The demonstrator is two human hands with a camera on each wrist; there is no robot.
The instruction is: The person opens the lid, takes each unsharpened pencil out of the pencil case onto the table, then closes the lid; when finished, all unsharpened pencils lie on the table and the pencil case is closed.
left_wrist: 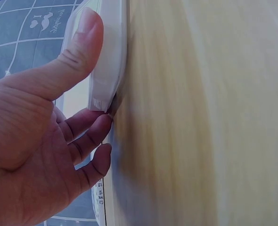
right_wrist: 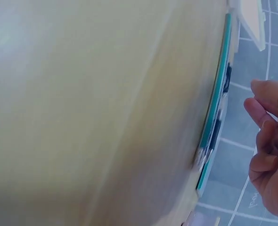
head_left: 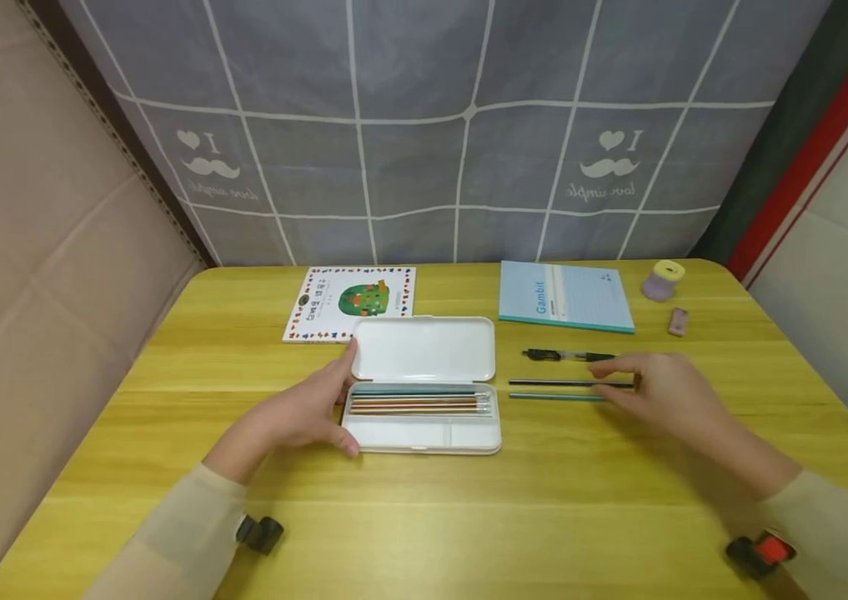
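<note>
An open white pencil case (head_left: 401, 433) lies on the table with its lid (head_left: 424, 350) tipped back. Several pencils (head_left: 416, 404) line its rear compartment, and the front compartments are bare. My left hand (head_left: 307, 412) holds the case's left end, thumb at the near corner and fingers round the far side. To the right of the case lie a dark pencil (head_left: 544, 383) and a teal pencil (head_left: 551, 397), side by side. Over their right ends hovers my right hand (head_left: 667, 392), with thumb and index finger slightly apart and nothing between them. A black pen (head_left: 544, 355) lies just behind the pencils.
Behind the case is a white picture booklet (head_left: 326, 312). A light blue notebook (head_left: 589, 300) lies at the back right, beside a yellow and purple cylindrical thing (head_left: 661, 282) and a small pinkish block (head_left: 679, 322). A grey checked curtain (head_left: 408, 167) hangs behind the table.
</note>
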